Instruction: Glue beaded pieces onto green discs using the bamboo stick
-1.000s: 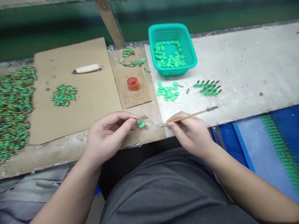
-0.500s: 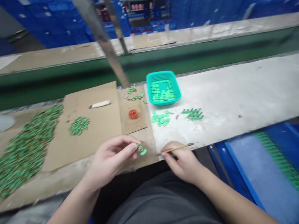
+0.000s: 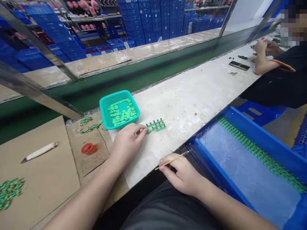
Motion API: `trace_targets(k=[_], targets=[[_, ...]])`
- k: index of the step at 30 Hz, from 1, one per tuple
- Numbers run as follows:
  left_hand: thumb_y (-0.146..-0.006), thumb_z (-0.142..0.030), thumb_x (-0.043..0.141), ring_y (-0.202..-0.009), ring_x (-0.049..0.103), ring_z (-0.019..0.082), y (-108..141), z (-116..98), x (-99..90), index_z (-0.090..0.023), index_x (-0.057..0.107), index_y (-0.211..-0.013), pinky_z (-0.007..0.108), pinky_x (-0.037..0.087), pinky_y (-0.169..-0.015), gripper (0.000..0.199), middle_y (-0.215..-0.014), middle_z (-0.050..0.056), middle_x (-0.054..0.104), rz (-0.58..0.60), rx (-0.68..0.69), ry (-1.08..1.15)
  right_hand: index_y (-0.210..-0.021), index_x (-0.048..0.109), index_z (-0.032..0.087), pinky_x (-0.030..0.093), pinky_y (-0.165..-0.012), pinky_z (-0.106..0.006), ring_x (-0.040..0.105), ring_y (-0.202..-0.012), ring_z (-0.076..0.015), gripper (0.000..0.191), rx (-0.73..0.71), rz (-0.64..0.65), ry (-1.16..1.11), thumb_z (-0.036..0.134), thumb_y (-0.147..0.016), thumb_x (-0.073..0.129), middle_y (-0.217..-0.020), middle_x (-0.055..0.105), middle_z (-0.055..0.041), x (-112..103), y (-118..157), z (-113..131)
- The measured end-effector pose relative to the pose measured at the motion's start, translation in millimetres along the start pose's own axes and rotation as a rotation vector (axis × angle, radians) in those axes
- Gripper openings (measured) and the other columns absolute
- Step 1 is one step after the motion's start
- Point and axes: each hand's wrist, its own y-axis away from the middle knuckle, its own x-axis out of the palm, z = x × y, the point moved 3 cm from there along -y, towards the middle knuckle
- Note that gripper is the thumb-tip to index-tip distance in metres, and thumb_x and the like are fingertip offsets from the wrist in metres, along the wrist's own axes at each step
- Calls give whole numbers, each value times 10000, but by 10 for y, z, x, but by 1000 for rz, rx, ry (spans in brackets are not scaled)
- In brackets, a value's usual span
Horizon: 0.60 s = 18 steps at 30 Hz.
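My left hand reaches over the white table surface, thumb and forefinger pinched at the left end of a cluster of small green pieces with dark tops. At the fingertips is one such small green piece, partly hidden by them. My right hand, near the table's front edge, grips a thin paintbrush whose dark tip points up and right. Behind my left hand stands a turquoise basket with flat green discs in it. Left of that hand is a small red cup.
A white marker-like stick and a heap of green pieces lie on cardboard. At right, a blue crate holds rows of green pieces. Farther along sits a co-worker beside a dark phone.
The view has swung right, bringing the co-worker into sight. My left hand has carried its green piece from over the cardboard to the cluster on the white surface. The right hand still holds the paintbrush.
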Motion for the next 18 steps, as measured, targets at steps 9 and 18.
trace_targets(k=[9, 18], targets=[[-1062, -437, 607, -857, 731, 232, -26, -34, 74, -274, 854, -1067, 346, 519, -781, 296, -858, 32, 743, 7, 45, -186, -1073, 815, 191, 680, -876, -315, 869, -910, -233, 152, 24, -17, 19, 160, -1122, 676, -986, 881, -88, -147, -10, -87], [-980, -398, 738, -1113, 766, 326, -39, -169, 216, -267, 698, -1189, 404, 565, -898, 250, -1147, 84, 778, -15, 26, -317, -1042, 808, 192, 676, -866, -300, 861, -879, -219, 152, 15, -23, 23, 163, -1119, 680, -961, 878, -78, -169, -35, -95]])
